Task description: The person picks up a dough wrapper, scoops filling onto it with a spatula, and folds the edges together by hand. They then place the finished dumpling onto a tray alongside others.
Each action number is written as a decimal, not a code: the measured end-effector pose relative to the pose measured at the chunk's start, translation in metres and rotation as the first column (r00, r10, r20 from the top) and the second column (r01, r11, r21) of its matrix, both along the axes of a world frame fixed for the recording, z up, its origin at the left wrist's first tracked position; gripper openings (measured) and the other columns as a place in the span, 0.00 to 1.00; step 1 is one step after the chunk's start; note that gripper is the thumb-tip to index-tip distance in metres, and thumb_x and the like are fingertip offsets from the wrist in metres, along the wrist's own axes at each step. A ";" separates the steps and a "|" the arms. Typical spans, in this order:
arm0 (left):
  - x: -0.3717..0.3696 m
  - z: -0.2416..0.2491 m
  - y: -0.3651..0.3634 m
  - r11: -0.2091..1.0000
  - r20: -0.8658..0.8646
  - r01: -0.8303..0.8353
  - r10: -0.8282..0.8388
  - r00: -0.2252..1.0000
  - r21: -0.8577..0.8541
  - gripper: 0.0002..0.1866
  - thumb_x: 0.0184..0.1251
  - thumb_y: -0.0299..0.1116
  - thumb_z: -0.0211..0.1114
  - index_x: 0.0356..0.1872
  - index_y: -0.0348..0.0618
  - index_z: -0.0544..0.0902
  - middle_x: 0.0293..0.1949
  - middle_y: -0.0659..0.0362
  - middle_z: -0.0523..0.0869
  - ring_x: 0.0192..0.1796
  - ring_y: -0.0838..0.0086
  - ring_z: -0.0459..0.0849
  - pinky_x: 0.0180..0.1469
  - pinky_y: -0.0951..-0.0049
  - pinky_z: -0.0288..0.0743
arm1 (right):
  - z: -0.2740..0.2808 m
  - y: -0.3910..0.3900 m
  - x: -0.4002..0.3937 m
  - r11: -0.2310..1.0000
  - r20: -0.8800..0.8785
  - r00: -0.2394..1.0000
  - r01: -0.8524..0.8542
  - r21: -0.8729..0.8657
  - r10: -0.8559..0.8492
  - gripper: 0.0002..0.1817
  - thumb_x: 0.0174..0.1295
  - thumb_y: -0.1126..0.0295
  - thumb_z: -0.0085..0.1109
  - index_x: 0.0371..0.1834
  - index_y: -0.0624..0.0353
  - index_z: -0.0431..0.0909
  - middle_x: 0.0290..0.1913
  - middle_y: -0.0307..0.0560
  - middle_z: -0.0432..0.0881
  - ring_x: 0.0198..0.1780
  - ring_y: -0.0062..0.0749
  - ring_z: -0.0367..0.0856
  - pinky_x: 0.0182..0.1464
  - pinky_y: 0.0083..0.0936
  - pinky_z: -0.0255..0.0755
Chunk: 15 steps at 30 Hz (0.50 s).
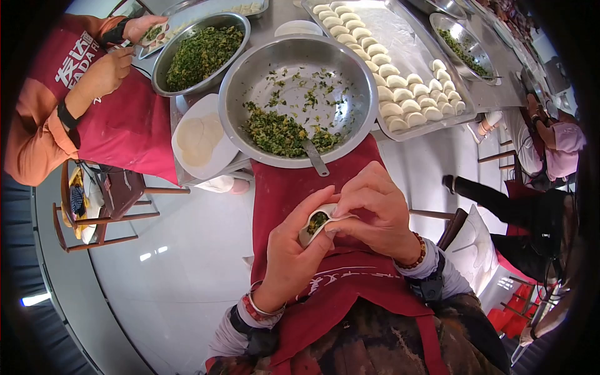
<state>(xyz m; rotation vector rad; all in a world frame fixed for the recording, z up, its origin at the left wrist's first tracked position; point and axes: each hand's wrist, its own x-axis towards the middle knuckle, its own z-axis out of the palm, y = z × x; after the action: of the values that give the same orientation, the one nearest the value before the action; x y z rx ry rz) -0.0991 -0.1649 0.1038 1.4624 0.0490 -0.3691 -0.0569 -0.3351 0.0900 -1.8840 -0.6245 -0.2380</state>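
L hand (292, 250) cups, R hand (375, 215) pinches same wrapper (305, 237), held in front of red apron (281, 184). Largest down: steel tray (406, 40) w/ dumpling rows, ahead R; big bowl (357, 90) w/ green filling (275, 132), dead ahead; white plate (222, 153), L of bowl; spoon (315, 157) in bowl, handle over near rim; dab of mix (317, 222) showing in wrapper.

Beyond the near left corner of the bench (494, 94), I see a wooden chair (125, 203) holding a yellow-and-white bundle (90, 201), on a shiny pale floor (169, 269).

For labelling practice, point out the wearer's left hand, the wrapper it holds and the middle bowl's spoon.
Left hand (290, 251), head view: near the thumb's base.
Wrapper (305, 237), head view: lower left edge.
Spoon (316, 159), head view: handle.
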 end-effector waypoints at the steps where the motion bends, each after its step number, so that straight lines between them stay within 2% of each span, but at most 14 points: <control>1: 0.001 -0.001 0.000 0.999 0.018 0.008 -0.009 1.000 0.038 0.25 0.63 0.21 0.59 0.64 0.40 0.71 0.48 0.57 0.84 0.41 0.78 0.84 0.41 0.80 0.77 | -0.002 -0.002 0.001 1.000 0.044 0.999 -0.008 -0.023 0.009 0.13 0.41 0.69 0.76 0.30 0.53 0.82 0.33 0.38 0.79 0.35 0.32 0.72 0.35 0.25 0.68; 4: 0.002 -0.009 0.004 0.971 0.235 0.072 -0.126 0.964 0.228 0.26 0.62 0.19 0.58 0.63 0.39 0.72 0.49 0.53 0.84 0.46 0.71 0.85 0.48 0.75 0.77 | -0.003 -0.002 0.002 0.999 0.125 0.992 0.011 -0.043 -0.006 0.14 0.41 0.68 0.75 0.31 0.53 0.82 0.34 0.38 0.79 0.35 0.32 0.72 0.36 0.26 0.68; 6: 0.001 -0.004 0.001 0.982 0.201 0.026 -0.064 0.978 0.186 0.26 0.61 0.19 0.57 0.63 0.39 0.72 0.49 0.51 0.84 0.49 0.67 0.84 0.51 0.73 0.76 | -0.001 0.004 0.000 0.997 0.118 0.990 0.082 0.008 -0.082 0.13 0.41 0.69 0.75 0.32 0.53 0.82 0.34 0.38 0.79 0.35 0.32 0.72 0.36 0.26 0.68; 9: 0.003 0.005 -0.003 0.983 0.203 -0.012 -0.026 0.979 0.183 0.25 0.60 0.19 0.58 0.62 0.38 0.73 0.48 0.51 0.84 0.50 0.67 0.84 0.52 0.72 0.76 | 0.001 0.001 0.003 0.993 0.203 0.979 0.013 -0.120 0.012 0.12 0.42 0.69 0.73 0.31 0.53 0.82 0.35 0.38 0.79 0.35 0.33 0.72 0.36 0.26 0.68; 10: 0.004 0.006 -0.003 0.981 0.213 -0.019 -0.023 0.977 0.192 0.25 0.60 0.19 0.59 0.61 0.37 0.73 0.48 0.52 0.84 0.50 0.68 0.84 0.52 0.73 0.76 | 0.000 0.000 0.003 0.994 0.213 0.977 0.002 -0.109 0.022 0.12 0.42 0.68 0.73 0.31 0.53 0.82 0.35 0.38 0.79 0.35 0.33 0.72 0.36 0.26 0.68; 13: 0.004 0.003 -0.002 0.993 -0.032 0.088 -0.085 0.996 0.084 0.25 0.60 0.20 0.60 0.62 0.37 0.73 0.48 0.54 0.84 0.44 0.75 0.83 0.47 0.76 0.77 | -0.006 -0.005 0.000 0.998 0.217 0.976 -0.012 -0.068 0.027 0.13 0.42 0.67 0.73 0.32 0.53 0.83 0.34 0.38 0.79 0.35 0.34 0.72 0.37 0.26 0.68; 15: 0.002 -0.006 0.000 0.994 -0.130 0.053 -0.065 0.989 -0.098 0.25 0.61 0.20 0.61 0.62 0.38 0.73 0.48 0.56 0.84 0.41 0.80 0.82 0.43 0.79 0.77 | -0.006 -0.006 -0.002 0.999 0.187 0.982 0.007 -0.033 -0.001 0.13 0.42 0.66 0.74 0.32 0.53 0.83 0.34 0.37 0.79 0.35 0.34 0.72 0.36 0.26 0.67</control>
<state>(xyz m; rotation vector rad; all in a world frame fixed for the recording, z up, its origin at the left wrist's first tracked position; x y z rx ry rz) -0.0969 -0.1651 0.0979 1.3467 0.0941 -0.5104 -0.0584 -0.3409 0.0839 -1.9092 -0.7553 -0.4131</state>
